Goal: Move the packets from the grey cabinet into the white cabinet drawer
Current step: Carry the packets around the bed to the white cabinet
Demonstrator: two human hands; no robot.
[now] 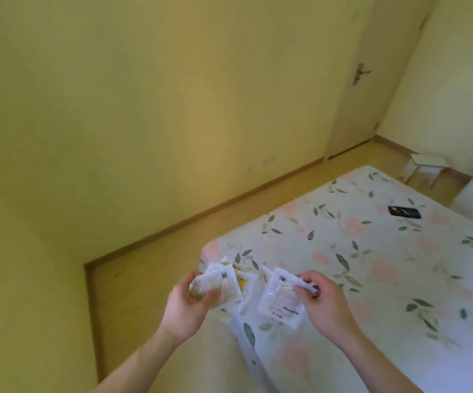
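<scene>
My left hand [185,306] grips a bunch of clear and white packets [222,282], with a yellow packet showing behind them. My right hand [324,304] pinches the right edge of another white packet [282,299] with printed text. Both hands are held over the near corner of a bed with a floral cover [371,251]. Neither the grey cabinet nor the white cabinet drawer is in view.
A black phone [404,212] lies on the bed further right. A small white stool [425,168] stands on the wooden floor in the far corner. A closed door with a handle [360,73] is in the back wall. Yellow walls stand to the left.
</scene>
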